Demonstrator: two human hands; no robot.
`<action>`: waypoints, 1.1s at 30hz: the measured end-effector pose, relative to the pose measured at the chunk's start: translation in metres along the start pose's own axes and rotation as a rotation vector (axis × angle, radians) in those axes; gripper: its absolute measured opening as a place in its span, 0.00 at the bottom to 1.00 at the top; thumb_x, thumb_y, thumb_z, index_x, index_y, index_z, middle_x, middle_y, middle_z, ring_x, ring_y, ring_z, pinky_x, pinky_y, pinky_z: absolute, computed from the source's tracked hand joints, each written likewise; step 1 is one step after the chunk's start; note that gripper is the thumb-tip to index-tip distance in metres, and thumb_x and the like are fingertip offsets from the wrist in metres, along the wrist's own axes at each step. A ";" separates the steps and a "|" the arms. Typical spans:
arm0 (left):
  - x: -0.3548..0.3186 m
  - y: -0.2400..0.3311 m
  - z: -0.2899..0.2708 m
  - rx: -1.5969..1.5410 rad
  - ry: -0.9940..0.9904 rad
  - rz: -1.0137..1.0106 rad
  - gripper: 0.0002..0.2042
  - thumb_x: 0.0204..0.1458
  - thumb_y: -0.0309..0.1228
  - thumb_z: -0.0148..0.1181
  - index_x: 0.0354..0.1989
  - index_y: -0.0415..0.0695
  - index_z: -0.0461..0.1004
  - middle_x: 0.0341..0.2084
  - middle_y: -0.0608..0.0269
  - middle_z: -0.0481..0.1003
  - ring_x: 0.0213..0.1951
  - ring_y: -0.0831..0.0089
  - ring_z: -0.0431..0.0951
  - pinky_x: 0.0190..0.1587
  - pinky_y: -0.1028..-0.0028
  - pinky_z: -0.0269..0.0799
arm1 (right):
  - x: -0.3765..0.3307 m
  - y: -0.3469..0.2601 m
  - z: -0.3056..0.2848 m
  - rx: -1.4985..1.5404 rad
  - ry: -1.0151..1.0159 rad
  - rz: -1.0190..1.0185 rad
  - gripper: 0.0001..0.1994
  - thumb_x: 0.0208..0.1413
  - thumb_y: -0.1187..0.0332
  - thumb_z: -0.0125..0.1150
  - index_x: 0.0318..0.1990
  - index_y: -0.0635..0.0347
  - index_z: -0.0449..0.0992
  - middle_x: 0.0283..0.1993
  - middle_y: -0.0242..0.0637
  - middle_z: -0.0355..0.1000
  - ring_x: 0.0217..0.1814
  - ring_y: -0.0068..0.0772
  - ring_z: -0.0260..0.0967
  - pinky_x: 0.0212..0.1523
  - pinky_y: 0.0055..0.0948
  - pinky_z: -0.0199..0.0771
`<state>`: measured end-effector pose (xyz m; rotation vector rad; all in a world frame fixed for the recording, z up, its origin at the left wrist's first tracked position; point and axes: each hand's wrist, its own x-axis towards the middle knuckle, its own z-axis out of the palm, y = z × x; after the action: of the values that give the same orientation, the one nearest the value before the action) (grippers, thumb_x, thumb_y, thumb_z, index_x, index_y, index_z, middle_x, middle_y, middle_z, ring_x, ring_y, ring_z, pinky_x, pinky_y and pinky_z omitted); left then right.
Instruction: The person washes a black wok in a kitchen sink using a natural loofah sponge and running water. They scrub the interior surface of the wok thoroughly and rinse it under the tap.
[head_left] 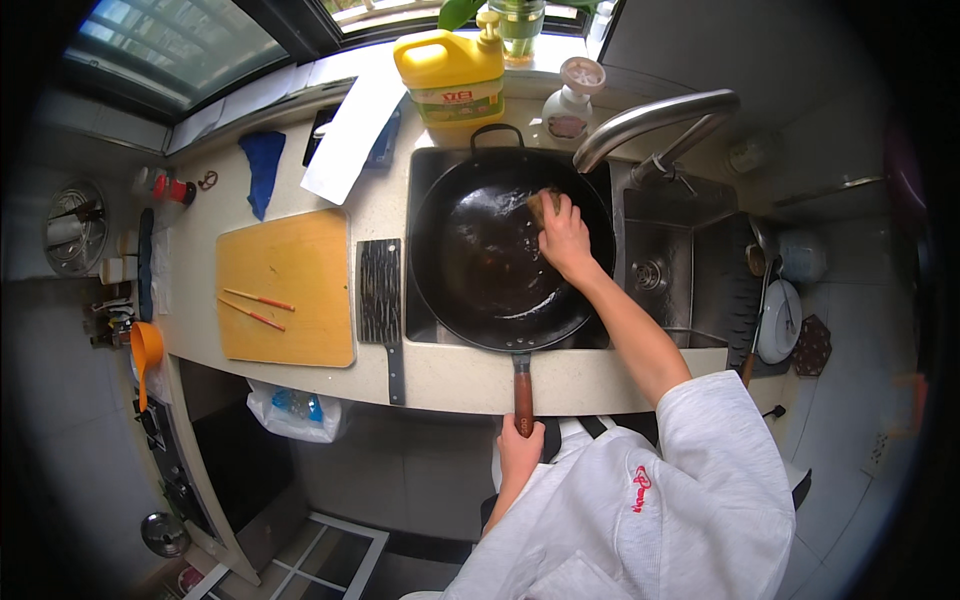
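A large black wok [470,270] rests over the left sink basin, its inside wet, with small patches of suds. Around the end of its wooden handle [523,385] my left hand [520,448] is closed, near the counter's front edge. Inside the wok, at the upper right of its wall, my right hand [566,238] grips a brownish scrubbing sponge [542,205]. The fingers cover much of the sponge. Left of the wok lies a cleaver [379,300] with a dark patterned blade and black handle.
A wooden cutting board [285,300] bears a pair of chopsticks [258,299]. Behind the wok stand a yellow detergent jug [450,75] and a white pump bottle [570,105]. The curved faucet [650,115] reaches over the wok's right rim, beside the right basin [660,250].
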<state>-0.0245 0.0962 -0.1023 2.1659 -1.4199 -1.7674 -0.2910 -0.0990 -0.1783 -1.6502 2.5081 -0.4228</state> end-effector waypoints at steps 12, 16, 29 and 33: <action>0.004 0.021 0.008 0.083 0.040 -0.026 0.09 0.47 0.29 0.56 0.33 0.37 0.67 0.22 0.39 0.73 0.31 0.38 0.74 0.34 0.52 0.68 | 0.080 -0.092 0.067 0.432 0.195 -0.033 0.22 0.51 0.71 0.59 0.54 0.68 0.67 0.52 0.51 0.67 0.50 0.53 0.65 0.50 0.41 0.72; 0.005 0.018 0.010 0.051 0.024 -0.028 0.09 0.46 0.28 0.56 0.33 0.38 0.66 0.22 0.39 0.73 0.31 0.38 0.74 0.35 0.51 0.67 | 0.073 -0.117 0.069 0.562 0.112 -0.198 0.15 0.51 0.74 0.59 0.47 0.69 0.71 0.44 0.50 0.71 0.46 0.53 0.68 0.50 0.42 0.70; 0.002 0.018 0.010 -0.033 0.082 0.007 0.09 0.46 0.28 0.55 0.32 0.37 0.65 0.22 0.41 0.72 0.29 0.42 0.74 0.33 0.57 0.69 | -0.037 -0.109 0.019 0.467 -0.580 -0.704 0.03 0.42 0.73 0.57 0.22 0.58 0.77 0.28 0.46 0.74 0.34 0.51 0.74 0.35 0.43 0.76; 0.005 0.010 0.010 -0.032 0.051 0.009 0.09 0.46 0.28 0.56 0.32 0.36 0.65 0.20 0.43 0.71 0.26 0.45 0.73 0.32 0.60 0.69 | -0.052 -0.073 -0.031 0.179 -0.842 -0.640 0.08 0.44 0.65 0.61 0.31 0.53 0.81 0.32 0.42 0.75 0.43 0.48 0.73 0.37 0.47 0.76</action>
<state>-0.0392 0.0925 -0.1049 2.1680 -1.3785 -1.7075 -0.2130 -0.0738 -0.1309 -1.9646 1.3017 0.0287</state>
